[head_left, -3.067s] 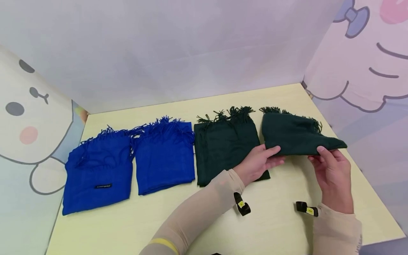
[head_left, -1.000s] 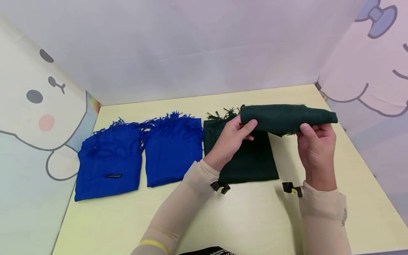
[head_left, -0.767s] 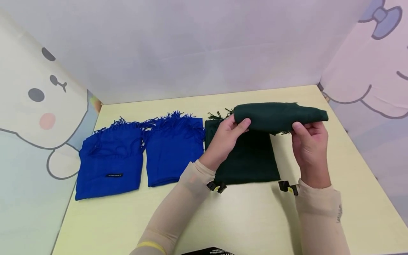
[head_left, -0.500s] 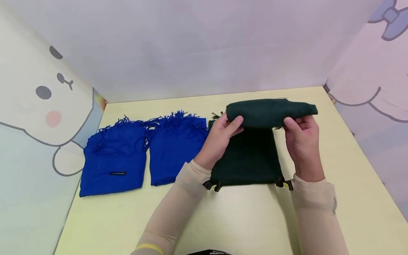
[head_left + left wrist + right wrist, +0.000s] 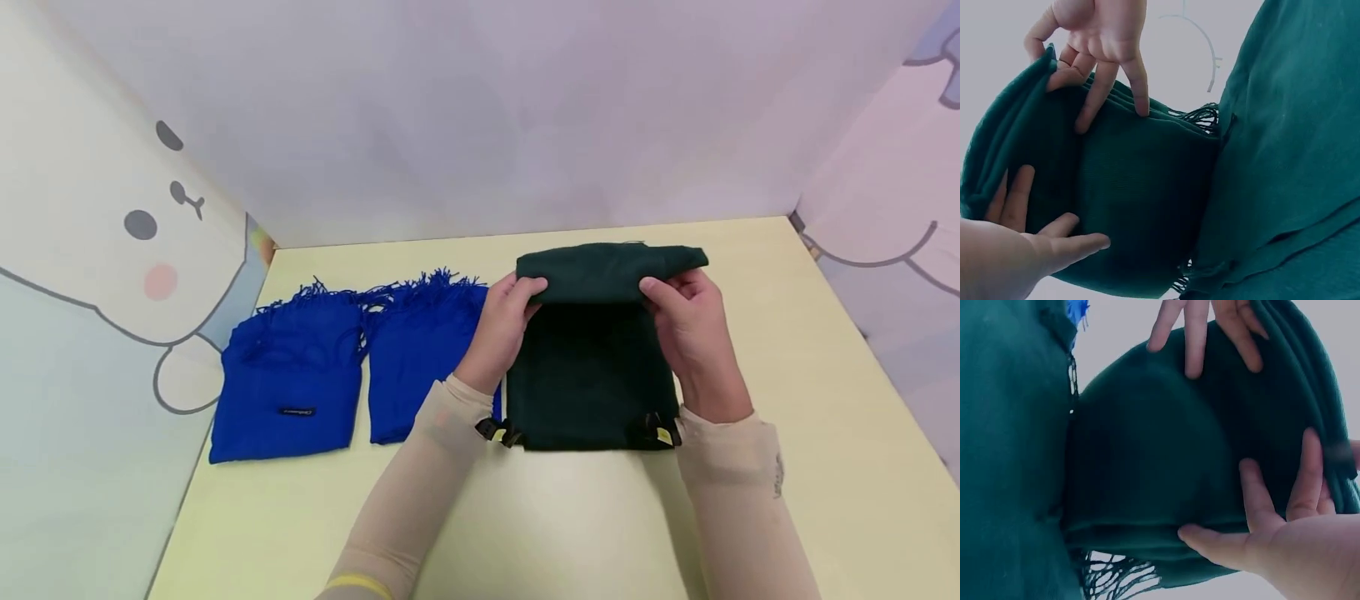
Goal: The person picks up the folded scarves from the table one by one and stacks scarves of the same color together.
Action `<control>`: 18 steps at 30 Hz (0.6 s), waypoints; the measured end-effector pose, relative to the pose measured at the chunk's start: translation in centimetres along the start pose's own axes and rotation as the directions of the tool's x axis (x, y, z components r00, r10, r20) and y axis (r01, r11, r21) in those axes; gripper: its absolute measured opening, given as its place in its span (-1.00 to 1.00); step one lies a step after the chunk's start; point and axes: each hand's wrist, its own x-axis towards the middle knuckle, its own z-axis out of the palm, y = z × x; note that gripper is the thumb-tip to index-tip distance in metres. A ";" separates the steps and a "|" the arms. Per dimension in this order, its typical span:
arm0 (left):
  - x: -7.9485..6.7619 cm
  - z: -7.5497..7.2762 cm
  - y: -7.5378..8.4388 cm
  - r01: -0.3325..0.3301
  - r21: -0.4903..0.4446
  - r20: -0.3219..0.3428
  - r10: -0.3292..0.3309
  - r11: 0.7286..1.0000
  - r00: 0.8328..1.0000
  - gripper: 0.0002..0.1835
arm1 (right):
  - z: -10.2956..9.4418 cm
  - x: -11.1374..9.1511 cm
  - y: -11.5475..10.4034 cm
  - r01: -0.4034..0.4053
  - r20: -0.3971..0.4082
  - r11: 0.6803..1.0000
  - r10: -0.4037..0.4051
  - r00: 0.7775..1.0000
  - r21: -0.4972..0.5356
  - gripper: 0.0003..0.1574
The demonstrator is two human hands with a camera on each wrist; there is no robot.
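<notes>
Between both hands a folded dark green scarf [image 5: 592,271] is held up by its near edge, its right corner sticking out past the right hand. My left hand [image 5: 501,325] grips the left end, thumb on top and fingers underneath. The right hand [image 5: 693,333] pinches it the same way at the right. Beneath lies a second folded dark green scarf [image 5: 592,392], its back part hidden by the held one. In the left wrist view, spread fingers support the underside of the held scarf [image 5: 1141,181], and its fringe shows near the lying scarf [image 5: 1291,125].
To the left, two folded blue scarves lie side by side with fringes at the back: one with a black label [image 5: 288,375], the other [image 5: 420,358] partly behind the left arm. The pale table [image 5: 810,375] stretches to the right. Printed cloth walls [image 5: 487,125] surround the back and sides.
The green scarf has been lifted off the table's right side and carried left over the other green scarf, both hands keeping hold. The head view has shifted slightly, too.
</notes>
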 end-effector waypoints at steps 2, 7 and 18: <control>0.4 -0.1 -0.3 -0.013 -0.004 0.007 0.013 1.000 1.000 -0.69 | -0.1 0.2 0.1 0.019 0.007 1.000 -0.019 1.000 0.013 -0.63; 0.5 -0.8 -1.3 0.018 -0.009 0.055 -0.017 1.000 0.998 -0.59 | -0.6 0.1 0.7 0.000 0.046 0.999 -0.002 0.999 0.044 -0.58; -1.7 -1.5 -3.1 0.262 -0.023 0.099 -0.259 0.965 0.961 -0.57 | -2.0 -1.7 1.7 -0.156 -0.005 0.987 0.156 0.988 -0.026 -0.62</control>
